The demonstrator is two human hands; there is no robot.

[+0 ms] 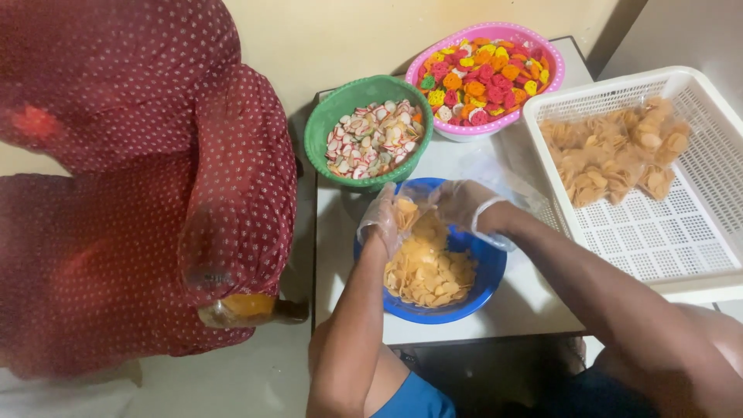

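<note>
i'm looking down over a small white bench [526,306] pushed against a cream wall. my left hand [381,219], in a thin clear plastic glove, is curled around a small bunch of pale orange round crackers [405,213], held just above the far rim of the blue bowl [489,285]. my right hand [463,203], gloved the same way, is closed on the mouth of a clear plastic bag [507,182] right beside the left hand, the two nearly touching over the bowl; the bag trails off toward the right edge of the bench.

the blue bowl sits at the near middle of the bench, close to the near edge, and holds a heap of the same pale orange crackers [429,272] piled toward its left side.

behind it, toward the far left corner, a green bowl [321,135] holds white and pink-red crackers. to its right, at the far edge, a pink oval basin [495,130] is full of mixed red, orange, yellow and green crackers; the two rims sit just beside each other.

at the right edge of the bench a white perforated plastic crate [681,232] overhangs the side. several filled clear packets of pale orange crackers [611,151] lie in its far half.

at the left, beside the bench, another person in a dark red dotted garment [155,193] stands close; their hands don't show clearly.
</note>
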